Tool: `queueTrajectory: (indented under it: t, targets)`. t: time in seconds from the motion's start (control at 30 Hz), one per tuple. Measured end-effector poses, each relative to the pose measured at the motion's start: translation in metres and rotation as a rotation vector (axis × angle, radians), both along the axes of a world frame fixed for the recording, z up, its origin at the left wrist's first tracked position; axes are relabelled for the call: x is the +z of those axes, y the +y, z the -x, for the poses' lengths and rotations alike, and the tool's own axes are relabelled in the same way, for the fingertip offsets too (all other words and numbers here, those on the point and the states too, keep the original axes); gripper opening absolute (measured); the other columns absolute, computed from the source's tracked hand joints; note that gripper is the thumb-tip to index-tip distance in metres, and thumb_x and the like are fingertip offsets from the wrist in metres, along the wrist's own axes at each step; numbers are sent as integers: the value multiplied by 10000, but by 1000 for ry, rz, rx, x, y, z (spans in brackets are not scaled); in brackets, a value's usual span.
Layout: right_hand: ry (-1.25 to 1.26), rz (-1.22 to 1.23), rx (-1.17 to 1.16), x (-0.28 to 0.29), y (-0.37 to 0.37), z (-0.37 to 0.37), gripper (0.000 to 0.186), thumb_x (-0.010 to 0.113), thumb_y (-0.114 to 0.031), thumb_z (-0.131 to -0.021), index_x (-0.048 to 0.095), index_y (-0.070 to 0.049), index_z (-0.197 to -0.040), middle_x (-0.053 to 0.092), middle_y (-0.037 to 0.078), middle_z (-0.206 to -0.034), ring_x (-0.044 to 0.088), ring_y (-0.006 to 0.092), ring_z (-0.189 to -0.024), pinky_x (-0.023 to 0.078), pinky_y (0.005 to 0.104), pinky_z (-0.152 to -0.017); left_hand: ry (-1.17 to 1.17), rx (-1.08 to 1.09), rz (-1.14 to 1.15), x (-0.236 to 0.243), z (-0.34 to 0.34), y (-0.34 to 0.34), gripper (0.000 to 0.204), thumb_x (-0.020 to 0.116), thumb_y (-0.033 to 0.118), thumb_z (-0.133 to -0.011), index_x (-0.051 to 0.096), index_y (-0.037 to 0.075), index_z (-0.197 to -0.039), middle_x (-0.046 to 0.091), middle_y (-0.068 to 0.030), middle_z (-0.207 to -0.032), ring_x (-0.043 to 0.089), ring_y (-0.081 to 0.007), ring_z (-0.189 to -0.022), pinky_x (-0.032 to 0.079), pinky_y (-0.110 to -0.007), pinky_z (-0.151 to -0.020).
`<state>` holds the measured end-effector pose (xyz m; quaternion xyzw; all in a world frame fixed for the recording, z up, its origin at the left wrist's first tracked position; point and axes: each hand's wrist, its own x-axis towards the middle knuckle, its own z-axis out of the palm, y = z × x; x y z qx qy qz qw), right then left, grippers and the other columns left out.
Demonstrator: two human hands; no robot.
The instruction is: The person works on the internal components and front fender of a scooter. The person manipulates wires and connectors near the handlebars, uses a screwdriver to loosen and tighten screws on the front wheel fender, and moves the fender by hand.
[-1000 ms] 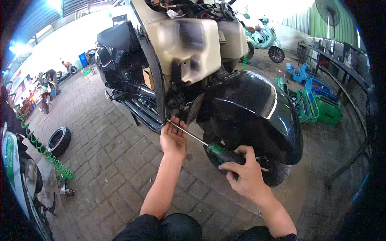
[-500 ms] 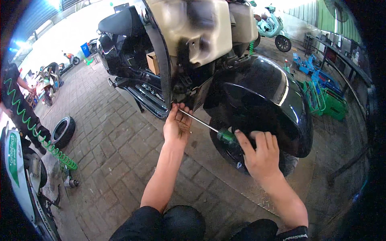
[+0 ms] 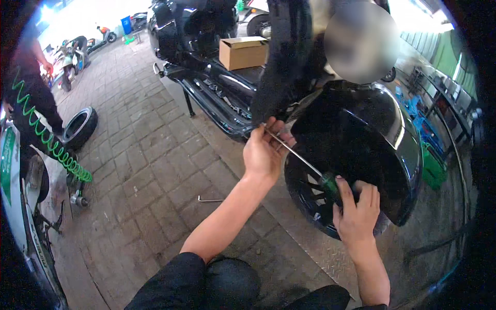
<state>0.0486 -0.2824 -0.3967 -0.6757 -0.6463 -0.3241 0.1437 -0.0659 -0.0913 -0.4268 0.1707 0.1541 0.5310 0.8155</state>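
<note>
A screwdriver with a green handle (image 3: 329, 183) and a long steel shaft slants up and left to the lower edge of a black scooter's front panel (image 3: 281, 62). My right hand (image 3: 356, 213) is closed about the handle, index finger laid along it. Up at the tip, my left hand (image 3: 262, 155) is closed at the shaft, palm turned up, with the thumb against the panel's bottom corner. The fingers partly hide the tip and whatever it meets. Beside the handle are the black front fender (image 3: 369, 137) and the wheel (image 3: 305, 199) under it.
A cardboard box (image 3: 243, 54) rests on the scooter's footboard. An L-shaped metal tool (image 3: 209, 199) lies on the paving. At left are a loose tyre (image 3: 81, 127), a green coiled hose (image 3: 49, 144), another person (image 3: 36, 88) and a parked scooter (image 3: 13, 191). Green crates (image 3: 434, 165) stand at right.
My view has shifted, so the scooter sits farther right and more of the cardboard box shows. Both hands stay at the screwdriver. The L-shaped tool on the paving has come into sight.
</note>
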Motion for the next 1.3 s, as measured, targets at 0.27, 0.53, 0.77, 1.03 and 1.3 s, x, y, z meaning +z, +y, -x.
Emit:
queueTrajectory:
  t: [0.27, 0.53, 0.77, 1.03, 1.3]
  targets:
    - [174, 128, -129, -5, -3, 3, 624, 725, -26, -591, 552, -197, -1166, 477, 168, -1046, 572, 344, -875, 484, 408, -659, -48, 16, -12, -12, 0, 3, 300, 458, 292, -923, 519, 58, -1099, 564, -71, -966, 570, -230, -843, 487, -407, -806]
    - [553, 49, -189, -35, -70, 7, 514, 663, 9, -611, 514, -26, -1102, 458, 199, -1046, 504, 387, -938, 421, 424, -814, 6, 40, 33, -20, 0, 11, 334, 674, 296, -832, 539, 77, -1047, 583, -44, -954, 573, -224, -846, 501, -389, -826]
    - [682, 20, -106, -46, -78, -6, 483, 645, 3, -605, 516, -7, -1070, 460, 195, -1003, 503, 369, -929, 424, 419, -796, 71, 44, 10, -9, 7, 3, 186, 572, 277, -900, 566, 132, -1017, 596, -23, -1054, 556, -192, -848, 477, -399, -867]
    - [799, -22, -48, -51, -82, -14, 502, 703, -80, -580, 561, -75, -1061, 550, 177, -989, 511, 377, -912, 458, 437, -745, 151, -69, -136, -8, 12, 3, 329, 450, 392, -936, 561, 125, -1093, 613, 34, -1007, 559, -136, -739, 501, -325, -743]
    - [851, -7, -52, -47, -86, -18, 490, 707, -83, -588, 563, -85, -1057, 520, 184, -1007, 527, 365, -906, 466, 424, -733, 108, 96, -4, -7, 2, 9, 204, 624, 295, -867, 566, 151, -1000, 624, 37, -983, 577, -103, -780, 479, -264, -663]
